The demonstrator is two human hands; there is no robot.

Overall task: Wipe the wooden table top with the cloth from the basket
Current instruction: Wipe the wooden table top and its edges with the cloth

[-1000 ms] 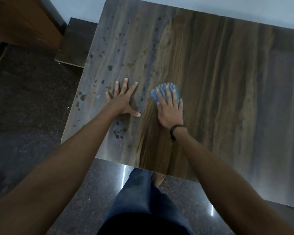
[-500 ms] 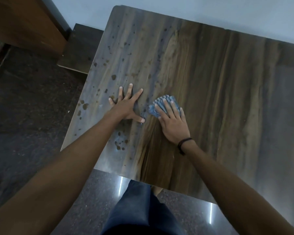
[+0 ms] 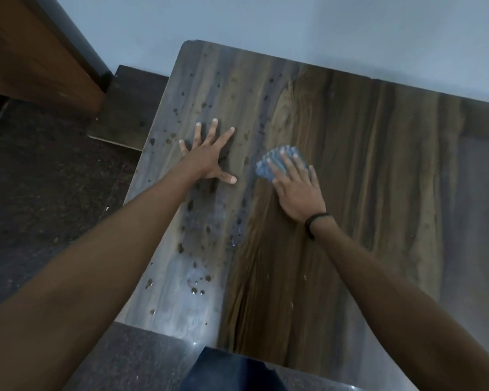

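Where wet, droplets (image 3: 208, 229) around left hand (image 3: 206, 162)

A pale blue wall (image 3: 294, 21) is at the back, a dark speckled floor (image 3: 40, 179) shines a little, and a brown wooden panel (image 3: 26, 52) stands on the left.

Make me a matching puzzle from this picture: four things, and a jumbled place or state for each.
Things:
1 left hand
2 right hand
3 cloth
4 wristband

Places or states:
a blue, under fingers
b black, round the right wrist
c spread flat on the table top, holding nothing
d pressing down on the cloth

Pairs: 1-c, 2-d, 3-a, 4-b.
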